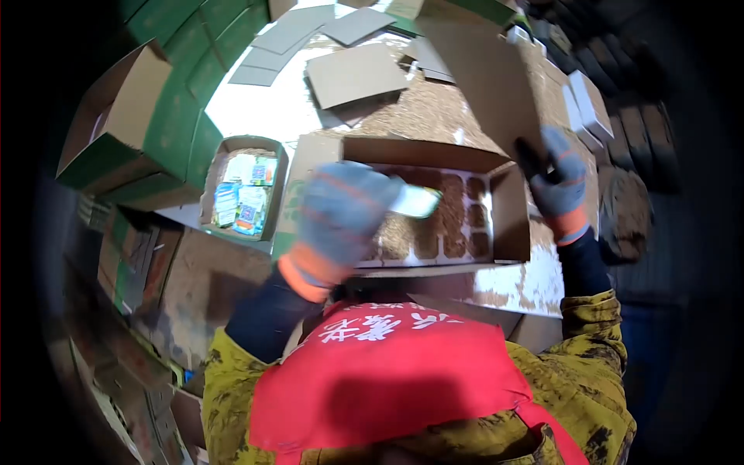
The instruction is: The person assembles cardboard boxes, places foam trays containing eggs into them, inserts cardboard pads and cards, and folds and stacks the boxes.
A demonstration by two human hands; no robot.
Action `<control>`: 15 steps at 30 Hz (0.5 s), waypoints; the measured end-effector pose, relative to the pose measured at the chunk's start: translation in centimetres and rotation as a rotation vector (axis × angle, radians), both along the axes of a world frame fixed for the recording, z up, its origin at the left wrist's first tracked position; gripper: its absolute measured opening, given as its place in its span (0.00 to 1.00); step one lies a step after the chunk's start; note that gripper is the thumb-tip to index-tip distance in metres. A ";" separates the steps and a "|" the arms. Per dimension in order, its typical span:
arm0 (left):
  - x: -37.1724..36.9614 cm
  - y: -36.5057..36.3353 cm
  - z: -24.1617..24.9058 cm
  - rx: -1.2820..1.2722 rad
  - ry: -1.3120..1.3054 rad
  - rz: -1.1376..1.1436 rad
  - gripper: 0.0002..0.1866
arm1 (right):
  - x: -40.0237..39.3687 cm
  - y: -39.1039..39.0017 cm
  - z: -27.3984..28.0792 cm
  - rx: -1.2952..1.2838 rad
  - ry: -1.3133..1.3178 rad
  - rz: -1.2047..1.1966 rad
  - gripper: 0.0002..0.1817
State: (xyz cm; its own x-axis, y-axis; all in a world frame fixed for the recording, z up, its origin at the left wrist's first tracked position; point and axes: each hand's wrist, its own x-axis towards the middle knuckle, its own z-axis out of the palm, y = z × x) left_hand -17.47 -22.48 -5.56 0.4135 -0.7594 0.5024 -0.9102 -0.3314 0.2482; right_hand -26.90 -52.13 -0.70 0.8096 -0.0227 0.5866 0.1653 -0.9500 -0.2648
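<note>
My left hand [341,211], in a grey and orange glove and blurred by motion, is closed on a small white and green packet [417,201] over the open cardboard box [511,221]. Inside the box is a white tray [467,256] with rows of compartments; brown, crumbly material fills the cells that show. At the box's right, my right hand [559,182], gloved alike, grips the lower edge of a brown cardboard panel [488,77] that rises at an angle behind the box.
A small carton [279,190] of printed packets [246,203] stands left of the box. Beyond lie loose cardboard sheets [356,74] and scattered brown shavings [430,112]. Green cartons [167,132] are stacked at left, with white boxes [589,108] at right.
</note>
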 end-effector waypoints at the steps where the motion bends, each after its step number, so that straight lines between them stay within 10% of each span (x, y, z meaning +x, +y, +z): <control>1: -1.5 -1.4 -0.8 0.185 -0.041 -0.013 0.21 | -1.0 1.9 0.5 -0.159 0.040 0.058 0.24; 3: -3.2 -2.1 -5.4 0.449 -0.133 0.044 0.26 | -2.8 4.4 0.2 -0.409 0.160 0.136 0.27; 5: -2.1 -1.2 -3.5 -0.153 0.210 -0.014 0.20 | -3.2 5.1 -2.4 -0.489 0.302 0.166 0.27; 6: -1.8 -0.1 -2.5 -0.050 0.026 0.059 0.18 | -3.0 5.5 -3.7 -0.475 0.371 0.180 0.25; 10: -2.3 1.5 -5.1 -0.470 0.554 0.303 0.18 | -1.6 4.7 -6.4 -0.288 0.997 0.369 0.22; 14: -0.4 2.6 -7.9 -0.307 0.659 0.132 0.24 | -3.4 3.3 -5.7 -0.021 1.071 0.405 0.27; 15: -0.4 2.2 -7.1 -0.518 1.070 0.091 0.24 | -4.4 2.2 -4.9 0.151 0.952 0.399 0.23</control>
